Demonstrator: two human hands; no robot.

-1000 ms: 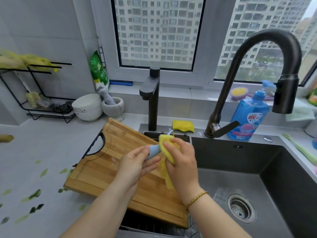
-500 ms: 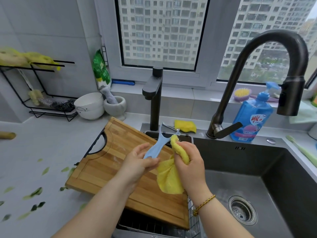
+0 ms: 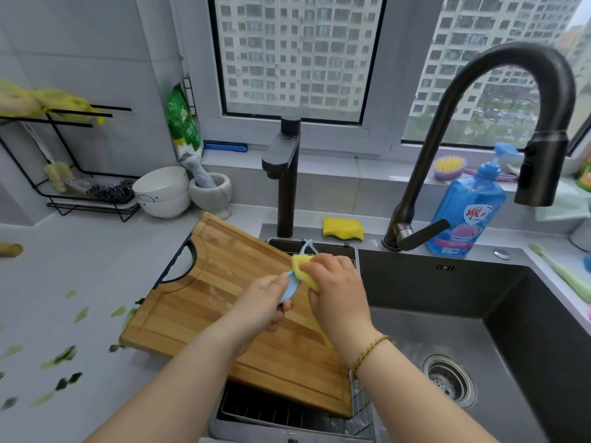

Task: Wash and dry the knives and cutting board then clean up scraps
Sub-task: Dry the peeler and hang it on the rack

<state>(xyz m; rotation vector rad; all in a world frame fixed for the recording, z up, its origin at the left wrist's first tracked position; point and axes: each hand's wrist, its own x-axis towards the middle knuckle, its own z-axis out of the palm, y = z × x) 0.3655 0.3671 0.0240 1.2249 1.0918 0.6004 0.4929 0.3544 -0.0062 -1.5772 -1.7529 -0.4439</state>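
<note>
My left hand (image 3: 265,302) grips the handle of a light blue peeler (image 3: 292,284), whose head points away from me. My right hand (image 3: 335,292) holds a yellow cloth (image 3: 302,266) wrapped around the peeler's upper part. Both hands are above the wooden cutting board (image 3: 204,295), which lies tilted across the counter edge and a drain rack. Green vegetable scraps (image 3: 60,356) are scattered on the counter at the left. No knife is visible.
The dark sink (image 3: 447,308) with its drain (image 3: 447,378) lies at the right, under a tall black faucet (image 3: 499,91). A smaller tap (image 3: 284,174), yellow sponge (image 3: 342,228), blue soap bottle (image 3: 467,203), white bowls (image 3: 163,191), mortar (image 3: 211,193) and wire rack (image 3: 80,190) stand behind.
The right hand has slid the cloth back over the peeler, covering its head again, and the cloth no longer hangs loose. The left hand keeps hold of the handle.
</note>
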